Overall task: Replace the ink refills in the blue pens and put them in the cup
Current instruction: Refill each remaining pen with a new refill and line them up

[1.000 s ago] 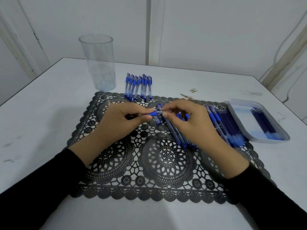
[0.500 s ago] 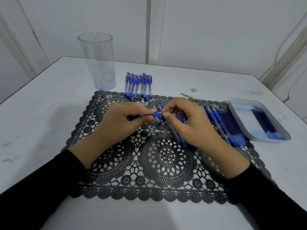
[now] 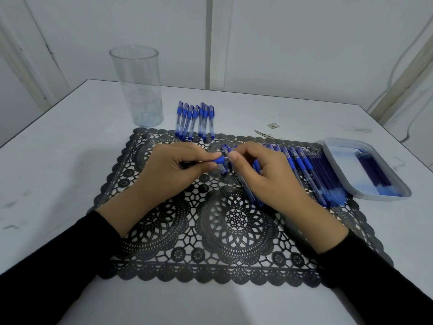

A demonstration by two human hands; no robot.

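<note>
Blue-gripped pen, silvery tip, barrel hidden.

1. A plain indoor room, a hand-work station: bare white walls fill the upper frame.
2. White table, centre, bears a black lace placemat and rows of blue pens.
3. A cable hangs upper right.

Dim, flat light with a cool-blue cast. Soft shadow on table at 9 o'clock of left hand, so the source is roughly 3 o'clock. Edges bow from the wide-angle lens. Sleeves crushed black. Pens at 3 o'clock slightly soft.
</note>
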